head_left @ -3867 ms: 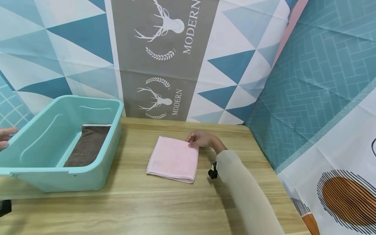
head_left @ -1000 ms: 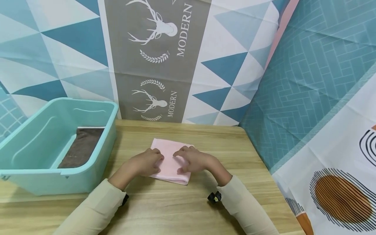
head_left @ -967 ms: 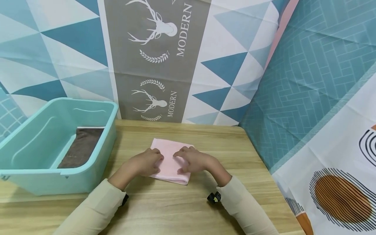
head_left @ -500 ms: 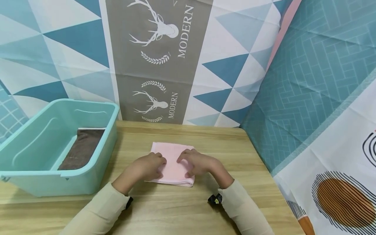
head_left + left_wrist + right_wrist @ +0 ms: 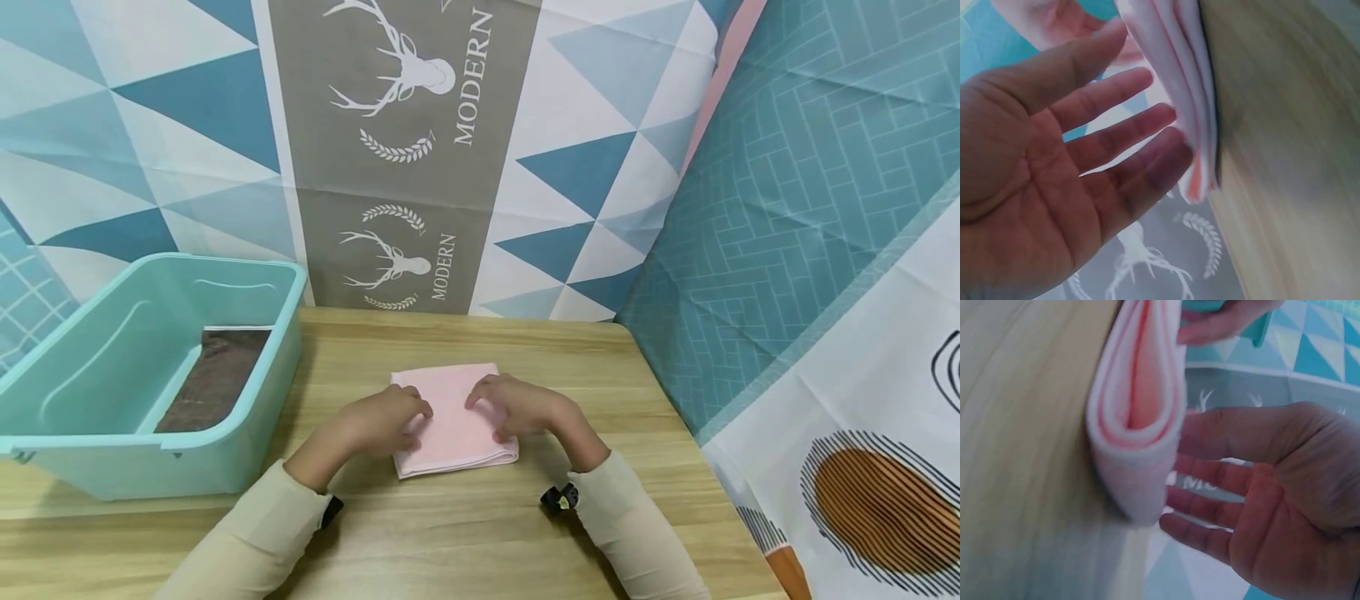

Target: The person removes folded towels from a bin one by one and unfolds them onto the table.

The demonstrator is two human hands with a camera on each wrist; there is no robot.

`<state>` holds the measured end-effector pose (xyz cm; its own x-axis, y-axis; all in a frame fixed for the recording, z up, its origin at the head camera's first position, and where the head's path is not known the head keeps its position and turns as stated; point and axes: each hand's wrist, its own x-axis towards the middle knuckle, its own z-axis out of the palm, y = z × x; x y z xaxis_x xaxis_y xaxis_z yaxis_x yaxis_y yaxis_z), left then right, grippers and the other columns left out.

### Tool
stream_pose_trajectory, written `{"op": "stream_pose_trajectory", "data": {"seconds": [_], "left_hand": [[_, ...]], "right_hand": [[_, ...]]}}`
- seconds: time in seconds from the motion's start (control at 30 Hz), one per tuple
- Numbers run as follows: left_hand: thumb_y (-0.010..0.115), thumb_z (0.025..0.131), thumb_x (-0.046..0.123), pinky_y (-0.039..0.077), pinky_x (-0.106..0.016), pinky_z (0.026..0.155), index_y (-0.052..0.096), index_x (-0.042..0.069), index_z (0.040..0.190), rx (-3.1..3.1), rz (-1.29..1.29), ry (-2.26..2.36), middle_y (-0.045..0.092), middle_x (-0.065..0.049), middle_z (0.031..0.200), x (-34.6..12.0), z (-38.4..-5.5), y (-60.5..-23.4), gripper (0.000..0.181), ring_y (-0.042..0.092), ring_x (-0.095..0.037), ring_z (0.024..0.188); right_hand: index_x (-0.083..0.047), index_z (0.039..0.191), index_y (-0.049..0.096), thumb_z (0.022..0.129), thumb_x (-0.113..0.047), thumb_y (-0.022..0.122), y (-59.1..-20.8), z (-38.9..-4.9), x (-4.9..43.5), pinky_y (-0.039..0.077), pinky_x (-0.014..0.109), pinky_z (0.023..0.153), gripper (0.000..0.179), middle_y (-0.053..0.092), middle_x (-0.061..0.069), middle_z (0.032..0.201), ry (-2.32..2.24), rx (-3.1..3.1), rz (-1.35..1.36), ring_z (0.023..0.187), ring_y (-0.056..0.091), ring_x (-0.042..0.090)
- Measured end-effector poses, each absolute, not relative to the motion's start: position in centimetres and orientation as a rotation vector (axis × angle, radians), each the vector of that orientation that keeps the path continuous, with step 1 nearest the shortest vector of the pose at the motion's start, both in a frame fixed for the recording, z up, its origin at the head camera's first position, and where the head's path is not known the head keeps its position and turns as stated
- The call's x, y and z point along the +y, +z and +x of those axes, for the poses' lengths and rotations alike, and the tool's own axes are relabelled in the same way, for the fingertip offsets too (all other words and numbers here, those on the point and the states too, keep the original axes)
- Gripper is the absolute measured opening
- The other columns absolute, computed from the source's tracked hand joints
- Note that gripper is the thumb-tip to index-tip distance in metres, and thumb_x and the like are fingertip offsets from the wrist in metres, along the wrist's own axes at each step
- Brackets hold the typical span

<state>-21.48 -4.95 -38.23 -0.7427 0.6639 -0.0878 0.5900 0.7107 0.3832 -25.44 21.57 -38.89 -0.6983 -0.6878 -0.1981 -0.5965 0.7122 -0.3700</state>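
1. The folded pink cloth [image 5: 455,433] lies on the wooden table [image 5: 420,533]; its layers gape at the right in the right wrist view, so a sideways push could shear them out of line.
2. The left hand [image 5: 382,419], fingers apart and relaxed, seems to touch the cloth's left side, gripping nothing.
3. The right hand [image 5: 527,408] is similarly loose at the right side, holding nothing; uneven pressure from the 2 hands could ruck the fabric.
4. Swinging left carelessly might knock the teal bin [image 5: 168,467], where 1 brown cloth [image 5: 213,379] lies.
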Motion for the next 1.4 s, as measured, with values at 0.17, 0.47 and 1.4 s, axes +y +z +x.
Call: {"op": "stream_pose_trajectory", "data": {"seconds": [0.17, 0.47, 1.4], "left_hand": [[0.081, 0.086, 0.005, 0.048, -0.049, 0.100, 0.070, 0.002, 0.119, 2.758, 1.018, 0.508, 0.063, -0.015, 0.120, -6.0, -22.7, -38.9, 0.035, 0.055, -0.036, 0.116], [0.083, 0.082, 0.002, 0.046, -0.049, 0.105, 0.071, 0.003, 0.119, 2.733, 1.033, 0.509, 0.063, -0.014, 0.123, -6.4, -23.6, -39.5, 0.039, 0.057, -0.036, 0.120], [0.080, 0.086, 0.004, 0.051, -0.050, 0.095, 0.071, 0.005, 0.119, 2.782, 0.922, 0.422, 0.063, -0.013, 0.119, -5.0, -22.3, -39.2, 0.034, 0.057, -0.034, 0.113]], "right_hand": [[-0.011, 0.136, 0.063, 0.082, -0.004, 0.082, -38.2, -24.4, 20.8, 0.045, 0.036, 0.103, 0.057, 0.061, 0.007, 0.133, -0.363, 2.612, -0.991, 0.119, 0.055, 0.021], [-0.015, 0.138, 0.062, 0.084, -0.013, 0.085, -38.1, -23.7, 19.9, 0.048, 0.029, 0.094, 0.058, 0.059, 0.005, 0.130, -0.261, 2.597, -0.923, 0.105, 0.055, 0.015], [-0.012, 0.133, 0.063, 0.085, -0.008, 0.082, -37.7, -24.2, 20.6, 0.048, 0.032, 0.083, 0.052, 0.059, 0.006, 0.114, -0.312, 2.575, -0.891, 0.095, 0.056, 0.022]]}}
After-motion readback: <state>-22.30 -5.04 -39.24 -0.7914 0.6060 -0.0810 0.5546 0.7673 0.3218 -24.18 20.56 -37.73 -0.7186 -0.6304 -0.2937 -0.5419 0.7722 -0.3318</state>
